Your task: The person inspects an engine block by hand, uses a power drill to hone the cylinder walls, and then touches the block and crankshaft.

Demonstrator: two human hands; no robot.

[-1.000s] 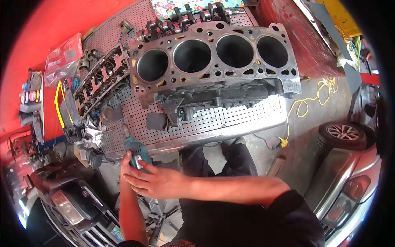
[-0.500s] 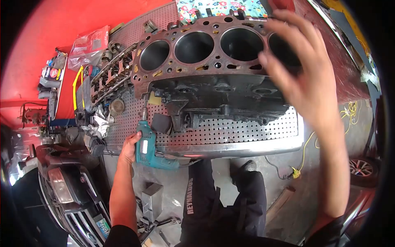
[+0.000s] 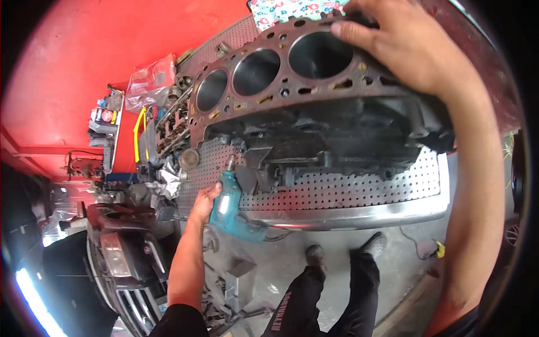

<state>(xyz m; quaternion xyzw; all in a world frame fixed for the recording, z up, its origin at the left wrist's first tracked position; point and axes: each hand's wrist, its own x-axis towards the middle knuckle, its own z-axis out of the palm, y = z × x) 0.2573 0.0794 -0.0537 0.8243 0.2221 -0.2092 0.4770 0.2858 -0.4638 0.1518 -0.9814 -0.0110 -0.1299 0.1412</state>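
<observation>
A large rust-edged engine block (image 3: 314,87) with round cylinder bores lies on a perforated metal bench top (image 3: 359,194). My left hand (image 3: 208,199) is closed around the side of a teal power drill (image 3: 226,205), its thumb on the body and its other fingers mostly hidden. The drill's chuck points up and away, close to the block's lower left corner. My right hand (image 3: 401,45) lies over the right end of the block's top face. Its thumb is stretched out beside a bore, while the other fingers run past the far edge, partly out of sight.
Left of the block are engine parts (image 3: 173,123), a round metal piece (image 3: 189,159) and a crumpled bag (image 3: 167,178). Floral cloth (image 3: 297,10) lies behind. A car front (image 3: 126,258) stands lower left. A metal box (image 3: 240,283) is on the floor.
My right hand has come down from the air onto the block's right end. The view has shifted, so the bench sits farther right. My left hand stays on the drill.
</observation>
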